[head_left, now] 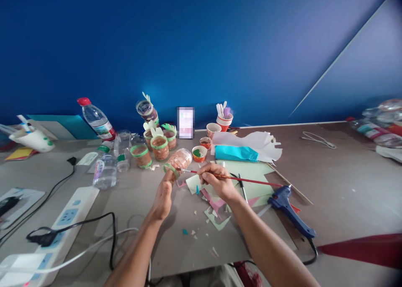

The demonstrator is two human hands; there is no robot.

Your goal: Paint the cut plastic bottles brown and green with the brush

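Observation:
My left hand is closed on a clear plastic bottle piece tilted on its side, partly coated brown with a green rim toward me. Some of the left fingers are hidden at the rim. In my right hand is a long red paintbrush, its tip touching or very near the brown side of the bottle piece. Just beyond sit a paper cup of green paint and a smaller cup of dark paint. Several brown cups with green rims, among them a front one, stand to the left.
At right lies a blue glue gun. Paper scraps, a pen and a turquoise sheet are nearer. A power strip, cables and water bottles occupy the left. A phone leans against the blue wall.

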